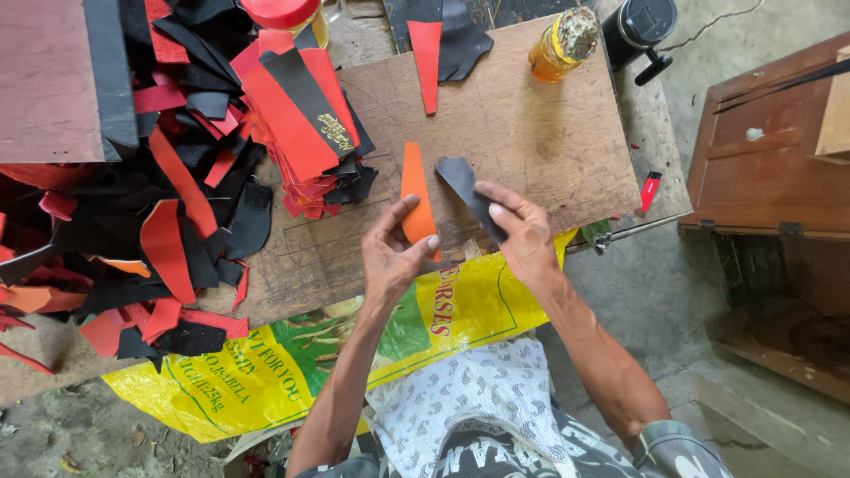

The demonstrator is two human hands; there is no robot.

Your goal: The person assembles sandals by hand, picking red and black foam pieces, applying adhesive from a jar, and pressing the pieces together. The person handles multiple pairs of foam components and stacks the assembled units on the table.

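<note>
We work over a scuffed plywood board above a bare concrete floor. Our left hand pinches a tapered orange leather strip; our right hand pinches a dark grey leather strip just beside it.

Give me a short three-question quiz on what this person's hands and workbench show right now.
1. Which colour is the tapered piece in the left hand? A) orange B) green C) white
2. True or false: the right hand grips a dark grey strip.
3. Fill in: the glass jar of amber liquid stands at the far edge of the wooden ____.

Key: 1 A. 2 true; the fingers close on its near end. 3 board; the same board bears the heap of red and black cut pieces on the left side, and a small red lighter lies just off its right edge.
</note>
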